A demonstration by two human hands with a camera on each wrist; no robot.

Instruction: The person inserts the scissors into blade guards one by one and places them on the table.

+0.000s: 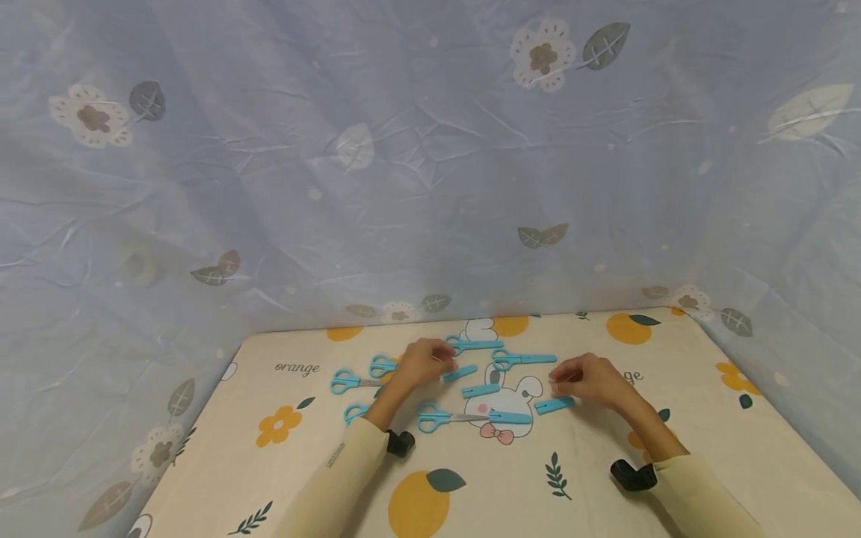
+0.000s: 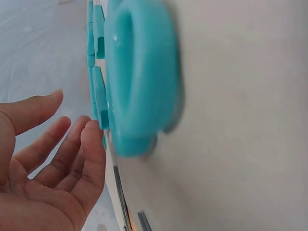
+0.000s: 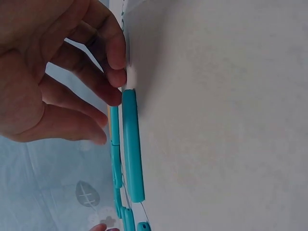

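Several light-blue-handled scissors and loose blue blade covers lie on the cloth. My left hand (image 1: 425,361) hovers with loosely bent, empty fingers by a blade cover (image 1: 460,373). Close to the left wrist camera is a large blue scissors handle (image 2: 149,72). Over on the right, my right hand (image 1: 592,379) is just above another blade cover (image 1: 554,405), thumb apart from the fingers and nothing between them. In the right wrist view, the fingertips are right at the end of that cover (image 3: 133,144). Between the hands, a pair of scissors (image 1: 433,418) points its blade at a cover (image 1: 511,418), overlapping its end.
Two covered scissors, one pair (image 1: 474,344) behind the other (image 1: 525,359), lie toward the back. More scissors (image 1: 345,381) with bare blades sit at the left, partly behind my left arm. One more loose cover (image 1: 480,391) lies mid-table. A patterned curtain (image 1: 430,187) hangs behind.
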